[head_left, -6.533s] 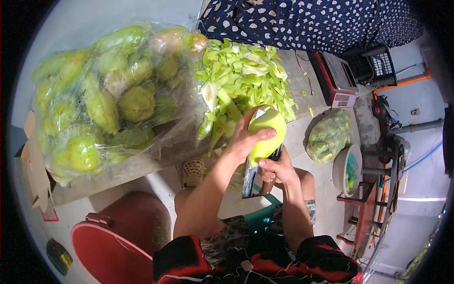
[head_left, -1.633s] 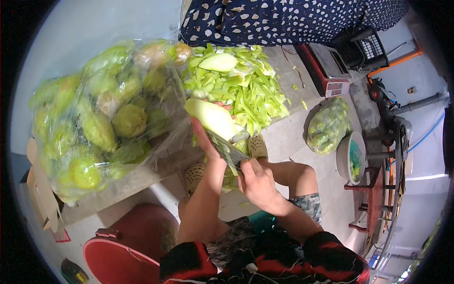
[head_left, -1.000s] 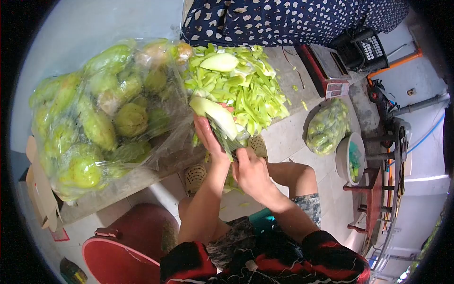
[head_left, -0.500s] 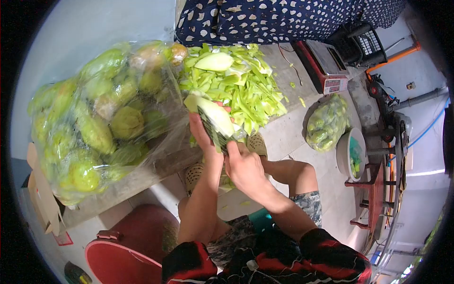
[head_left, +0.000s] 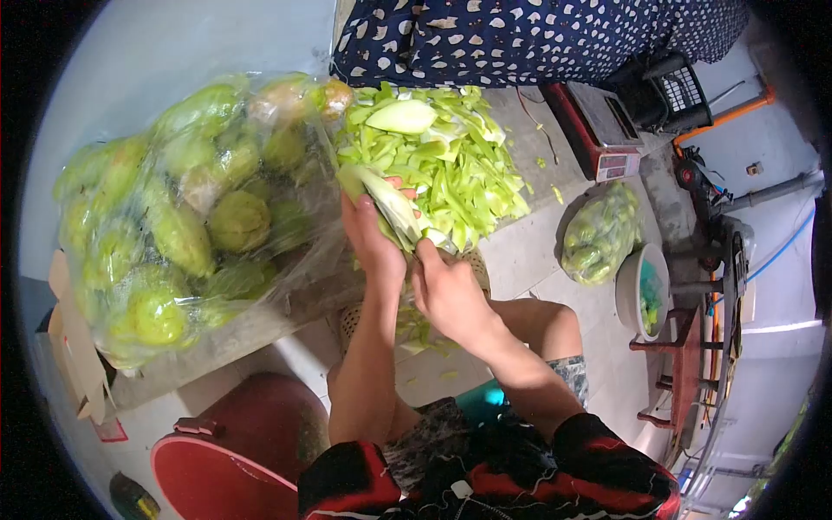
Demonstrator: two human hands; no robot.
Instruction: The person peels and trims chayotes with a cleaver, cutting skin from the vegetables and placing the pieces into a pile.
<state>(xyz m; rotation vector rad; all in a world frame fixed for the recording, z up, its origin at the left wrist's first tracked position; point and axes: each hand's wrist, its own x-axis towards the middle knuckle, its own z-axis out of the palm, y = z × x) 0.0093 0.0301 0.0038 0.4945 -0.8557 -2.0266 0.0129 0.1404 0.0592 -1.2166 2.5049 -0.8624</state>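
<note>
My left hand (head_left: 374, 234) is wrapped round a partly peeled green mango (head_left: 387, 195), held tilted over the bench edge. Pale flesh shows along its upper side, and green skin remains at the far end. My right hand (head_left: 452, 295) is closed on a knife; its thin blade (head_left: 399, 232) lies against the mango's near side, while the fingers hide the handle. Just beyond my hands spreads a heap of green peelings (head_left: 459, 178). A peeled mango (head_left: 401, 116) rests on top of that heap.
To the left, a clear plastic bag (head_left: 195, 217) bulges with green mangoes. A red bin (head_left: 234, 451) stands below it. At right are a red scale (head_left: 598, 130), a filled plastic bag (head_left: 601, 232) and a white bucket (head_left: 630, 290). Patterned cloth (head_left: 511, 39) hangs behind.
The mango has turned in my left hand, showing its flesh more edge-on. My right hand has shifted slightly up, and the blade shows less than before. The view has shifted slightly.
</note>
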